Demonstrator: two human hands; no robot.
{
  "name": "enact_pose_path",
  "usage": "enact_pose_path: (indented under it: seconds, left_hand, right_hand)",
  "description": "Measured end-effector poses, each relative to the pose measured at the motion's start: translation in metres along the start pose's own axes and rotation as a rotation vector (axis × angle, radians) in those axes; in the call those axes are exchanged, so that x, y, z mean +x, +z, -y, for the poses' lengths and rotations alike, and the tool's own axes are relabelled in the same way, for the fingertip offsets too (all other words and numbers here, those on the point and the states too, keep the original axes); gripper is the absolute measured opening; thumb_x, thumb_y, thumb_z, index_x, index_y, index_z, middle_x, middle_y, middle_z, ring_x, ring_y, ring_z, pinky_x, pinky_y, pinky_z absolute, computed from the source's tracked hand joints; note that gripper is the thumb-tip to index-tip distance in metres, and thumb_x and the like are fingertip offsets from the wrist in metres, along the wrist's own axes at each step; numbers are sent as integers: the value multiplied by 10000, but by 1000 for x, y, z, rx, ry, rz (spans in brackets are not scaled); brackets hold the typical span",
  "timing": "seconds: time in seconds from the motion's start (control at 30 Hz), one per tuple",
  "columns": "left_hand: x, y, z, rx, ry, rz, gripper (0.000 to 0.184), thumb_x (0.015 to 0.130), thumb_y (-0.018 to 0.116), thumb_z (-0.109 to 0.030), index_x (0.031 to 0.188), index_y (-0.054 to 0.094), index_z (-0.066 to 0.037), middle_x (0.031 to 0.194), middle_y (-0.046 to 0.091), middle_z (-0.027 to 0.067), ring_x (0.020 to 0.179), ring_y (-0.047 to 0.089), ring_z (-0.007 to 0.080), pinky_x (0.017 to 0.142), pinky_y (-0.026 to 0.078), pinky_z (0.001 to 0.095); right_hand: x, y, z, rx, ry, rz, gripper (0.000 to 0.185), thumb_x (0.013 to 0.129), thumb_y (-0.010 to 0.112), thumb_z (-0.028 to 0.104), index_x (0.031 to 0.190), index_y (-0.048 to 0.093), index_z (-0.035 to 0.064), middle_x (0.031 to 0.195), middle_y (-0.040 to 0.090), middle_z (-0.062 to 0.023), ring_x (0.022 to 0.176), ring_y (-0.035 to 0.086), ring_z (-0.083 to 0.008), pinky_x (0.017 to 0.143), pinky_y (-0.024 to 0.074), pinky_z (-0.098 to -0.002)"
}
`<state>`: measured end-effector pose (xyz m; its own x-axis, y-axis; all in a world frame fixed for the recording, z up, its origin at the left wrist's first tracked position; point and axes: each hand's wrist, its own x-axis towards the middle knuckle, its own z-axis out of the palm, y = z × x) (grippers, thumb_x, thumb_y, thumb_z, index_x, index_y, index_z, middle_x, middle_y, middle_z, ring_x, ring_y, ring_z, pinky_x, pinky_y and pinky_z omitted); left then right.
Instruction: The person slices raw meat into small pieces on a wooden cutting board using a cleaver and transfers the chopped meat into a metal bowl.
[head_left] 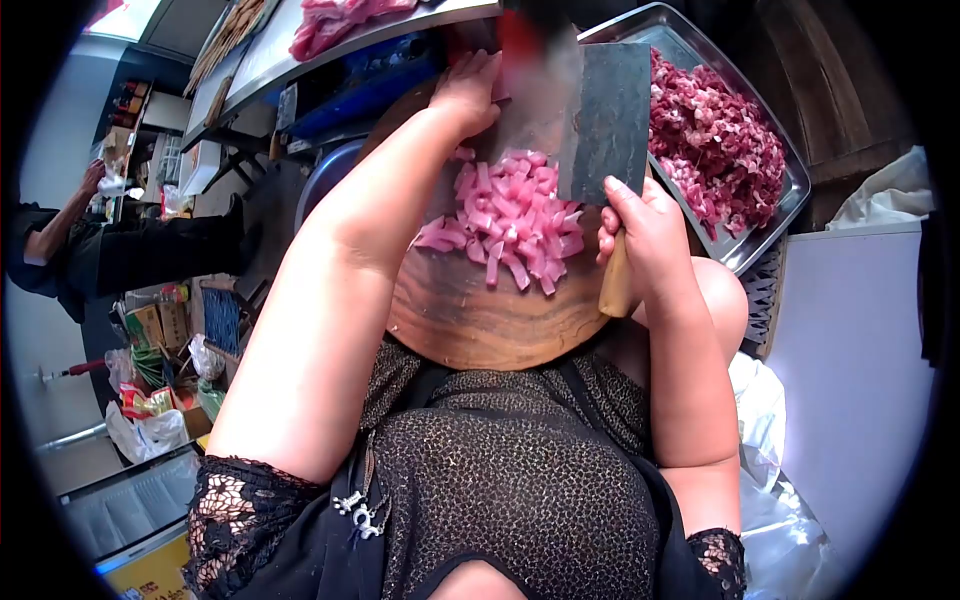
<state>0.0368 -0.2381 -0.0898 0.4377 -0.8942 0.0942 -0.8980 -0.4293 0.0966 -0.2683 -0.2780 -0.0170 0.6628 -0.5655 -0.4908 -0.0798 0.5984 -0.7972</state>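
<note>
A round wooden chopping board (470,335) stands in front of my lap. On it lies a heap of pink meat pieces (520,215) cut into short strips. My right hand (645,225) grips the wooden handle of a broad cleaver (606,115), thumb against the lower blade. The blade is raised flat side towards me, right of the heap. At the board's far side, my left hand (468,95) is closed over a piece of meat (502,87), mostly hidden by the fingers and a blur at the top.
A metal tray (795,185) of chopped meat (715,140) sits at the right. More raw meat (340,22) rests on a counter at upper left, above a blue container (375,85). Another person (100,245) stands at far left. Plastic bags (770,420) lie at lower right.
</note>
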Motion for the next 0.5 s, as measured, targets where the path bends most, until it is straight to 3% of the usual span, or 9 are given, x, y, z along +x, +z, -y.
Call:
enact_pose_path:
  seconds: [0.03, 0.1, 0.17, 0.2, 0.23, 0.3, 0.33, 0.43, 0.5]
  left_hand:
    - [5, -4, -4, -21, -38, 114, 743, 798, 642, -132, 1490, 377, -179, 1483, 433, 93, 1378, 392, 317, 1135, 342, 459]
    - [11, -3, 0, -36, -72, 98, 703, 794, 668, -170, 1456, 430, -199, 1440, 468, 89, 1361, 410, 324, 1110, 359, 476]
    - [12, -20, -3, 153, -70, 287, 687, 777, 688, -149, 1427, 469, -194, 1479, 450, 122, 1349, 425, 358, 1085, 402, 448]
    - [6, -17, 1, 194, -5, 147, 558, 773, 693, -124, 1316, 585, -195, 1393, 548, 103, 1276, 506, 348, 1021, 458, 431]
    - [2, -17, 7, 195, -6, 142, 558, 773, 693, -124, 1316, 585, -195, 1393, 548, 103, 1276, 506, 348, 1021, 458, 431]
    - [-9, -22, 18, 20, 37, 197, 397, 768, 681, -69, 1159, 681, -135, 1201, 672, 114, 1137, 613, 314, 940, 502, 389]
    - [-19, -24, 27, 25, 33, 192, 397, 768, 681, -69, 1159, 681, -135, 1201, 672, 114, 1137, 613, 314, 940, 502, 389]
    - [-50, -43, 47, -380, -50, 186, 265, 760, 731, -72, 1023, 718, -96, 975, 724, 107, 941, 681, 241, 845, 527, 332]
    - [-75, -63, 57, -451, -330, 112, 260, 762, 784, -117, 1007, 707, -77, 905, 717, 74, 845, 660, 167, 803, 521, 290]
  right_hand:
    - [0, 1, 3, 16, 3, 0, 180, 983, 590, 209, 920, 499, 67, 661, 528, -3, 477, 519, -106, 429, 460, -268]
    - [-1, 3, 5, 51, 10, 10, 180, 983, 590, 208, 923, 499, 65, 663, 528, -3, 475, 519, -104, 430, 461, -266]
    - [3, 2, 6, 54, 20, 20, 176, 983, 587, 204, 925, 499, 64, 665, 528, -5, 473, 518, -104, 431, 461, -264]
    - [4, 1, 5, 57, 6, 38, 172, 984, 585, 200, 927, 499, 62, 667, 528, -6, 472, 518, -103, 431, 462, -263]
    - [4, 1, 5, 56, 1, 40, 172, 984, 585, 200, 927, 499, 62, 667, 528, -6, 472, 518, -103, 431, 462, -263]
    - [2, 2, 5, 14, 3, 32, 173, 982, 583, 199, 926, 499, 59, 654, 528, -5, 474, 523, -102, 431, 460, -260]
    - [2, 2, 3, 13, 0, 39, 173, 982, 583, 199, 926, 499, 59, 654, 528, -5, 474, 523, -102, 431, 460, -260]
    - [1, 0, -3, -63, -21, 60, 158, 971, 582, 180, 978, 529, 31, 647, 547, -6, 463, 523, -100, 420, 451, -262]
    - [-5, 3, -9, -255, -92, 189, 155, 947, 623, 197, 980, 535, 72, 616, 518, 2, 443, 499, -106, 401, 431, -284]
